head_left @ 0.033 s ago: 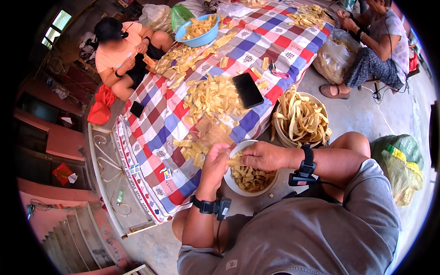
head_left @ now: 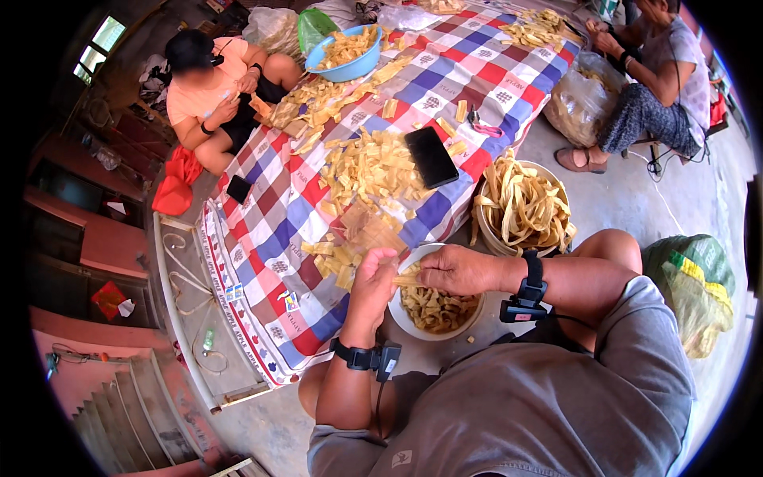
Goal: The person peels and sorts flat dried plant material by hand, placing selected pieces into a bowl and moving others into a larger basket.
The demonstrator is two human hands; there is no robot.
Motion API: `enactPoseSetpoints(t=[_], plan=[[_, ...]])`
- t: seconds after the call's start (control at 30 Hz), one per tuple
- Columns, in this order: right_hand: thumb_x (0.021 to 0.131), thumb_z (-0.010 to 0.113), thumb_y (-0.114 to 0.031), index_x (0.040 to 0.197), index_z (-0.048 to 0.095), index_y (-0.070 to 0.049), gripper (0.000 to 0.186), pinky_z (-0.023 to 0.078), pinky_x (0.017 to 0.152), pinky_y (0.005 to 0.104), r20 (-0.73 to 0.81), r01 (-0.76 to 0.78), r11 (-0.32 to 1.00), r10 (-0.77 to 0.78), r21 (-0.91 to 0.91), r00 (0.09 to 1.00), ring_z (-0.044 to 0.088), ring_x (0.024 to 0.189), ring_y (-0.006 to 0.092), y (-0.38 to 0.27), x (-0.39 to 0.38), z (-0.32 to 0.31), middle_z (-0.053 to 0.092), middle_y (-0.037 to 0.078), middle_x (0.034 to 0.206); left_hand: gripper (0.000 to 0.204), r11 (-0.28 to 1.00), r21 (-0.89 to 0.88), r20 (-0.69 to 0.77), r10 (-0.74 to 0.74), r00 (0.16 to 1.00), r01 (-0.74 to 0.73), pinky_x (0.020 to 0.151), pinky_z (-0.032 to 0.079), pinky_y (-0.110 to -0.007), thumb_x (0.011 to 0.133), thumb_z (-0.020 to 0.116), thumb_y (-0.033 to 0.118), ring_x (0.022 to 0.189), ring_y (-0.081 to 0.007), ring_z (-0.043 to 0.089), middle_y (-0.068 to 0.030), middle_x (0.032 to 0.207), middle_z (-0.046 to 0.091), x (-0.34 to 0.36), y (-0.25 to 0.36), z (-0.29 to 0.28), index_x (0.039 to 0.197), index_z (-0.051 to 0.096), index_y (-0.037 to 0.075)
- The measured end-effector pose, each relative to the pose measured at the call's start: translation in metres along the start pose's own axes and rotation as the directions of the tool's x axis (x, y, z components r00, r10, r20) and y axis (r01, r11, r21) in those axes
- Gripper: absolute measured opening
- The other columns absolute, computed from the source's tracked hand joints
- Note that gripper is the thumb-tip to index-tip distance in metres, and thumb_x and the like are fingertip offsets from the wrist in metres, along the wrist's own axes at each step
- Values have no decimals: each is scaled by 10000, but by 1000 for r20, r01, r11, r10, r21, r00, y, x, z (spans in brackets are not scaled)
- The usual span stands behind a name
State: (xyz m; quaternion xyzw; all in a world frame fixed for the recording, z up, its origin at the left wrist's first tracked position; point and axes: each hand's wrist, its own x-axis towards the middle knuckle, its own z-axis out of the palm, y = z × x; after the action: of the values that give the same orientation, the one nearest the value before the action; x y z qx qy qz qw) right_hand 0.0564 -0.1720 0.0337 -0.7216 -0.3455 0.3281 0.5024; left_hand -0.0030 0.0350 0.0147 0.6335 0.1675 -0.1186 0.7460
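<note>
My left hand (head_left: 373, 274) and my right hand (head_left: 457, 269) meet over a white bowl (head_left: 394, 316) holding curled pale-yellow pieces (head_left: 441, 314). Both hands are closed on a short yellow dried strip (head_left: 408, 281), held between them. Just left and above them, a pile of short flat yellow pieces (head_left: 362, 171) lies on the checked cloth (head_left: 278, 238), with a semi-transparent brownish sheet (head_left: 366, 230) at its lower part. A black phone (head_left: 431, 157) rests at the pile's right. Beyond the bowl, a larger tub (head_left: 493, 246) is heaped with long yellow strips (head_left: 520, 203).
Two co-workers sit at the cloth's sides, one in peach (head_left: 203, 111), one in a pale top (head_left: 664, 87). A blue basin (head_left: 342, 73), smaller phone (head_left: 238, 189), pink-handled tool (head_left: 485, 127), red bags (head_left: 175, 183), plastic bags (head_left: 580, 103) and green sack (head_left: 687, 270) surround me.
</note>
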Motion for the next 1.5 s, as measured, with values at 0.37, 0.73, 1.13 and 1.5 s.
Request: enactPoseSetpoints(t=[0.37, 0.73, 1.13, 1.5], plan=[[960, 592, -192, 986, 640, -9, 190, 471, 722, 309, -147, 34, 993, -17, 113, 989, 566, 778, 138, 57, 47, 0, 623, 59, 823, 167, 986, -104, -173, 111, 979, -131, 495, 332, -193, 962, 594, 165, 570, -38, 439, 29, 736, 524, 14, -6, -15, 1076, 538, 55], [966, 581, -53, 992, 532, -35, 58, 405, 610, 237, -373, 208, 976, -170, 63, 912, 459, 683, 52, 66, 88, 7, 499, -46, 751, 138, 965, -34, -225, 247, 942, -261, 555, 379, -204, 941, 608, 87, 605, -46, 474, 5, 777, 568, 31, -19, -27, 1064, 567, 38], [947, 592, -46, 1016, 524, -49, 97, 457, 640, 291, -445, 256, 953, -301, -159, 843, 541, 682, 125, 79, 110, 12, 563, 23, 734, 125, 954, 2, -324, 283, 903, -299, 533, 384, -215, 967, 576, 97, 590, -55, 467, -21, 797, 566, 45, -32, -32, 1068, 552, 28], [911, 545, -151, 974, 568, -48, 123, 488, 715, 518, -413, -63, 903, -131, -425, 901, 622, 806, 459, 84, 96, 10, 644, 251, 839, 142, 972, 178, -359, 211, 909, -156, 482, 420, -241, 943, 589, 139, 536, -86, 505, -26, 750, 578, 62, -62, -45, 1036, 575, 33]])
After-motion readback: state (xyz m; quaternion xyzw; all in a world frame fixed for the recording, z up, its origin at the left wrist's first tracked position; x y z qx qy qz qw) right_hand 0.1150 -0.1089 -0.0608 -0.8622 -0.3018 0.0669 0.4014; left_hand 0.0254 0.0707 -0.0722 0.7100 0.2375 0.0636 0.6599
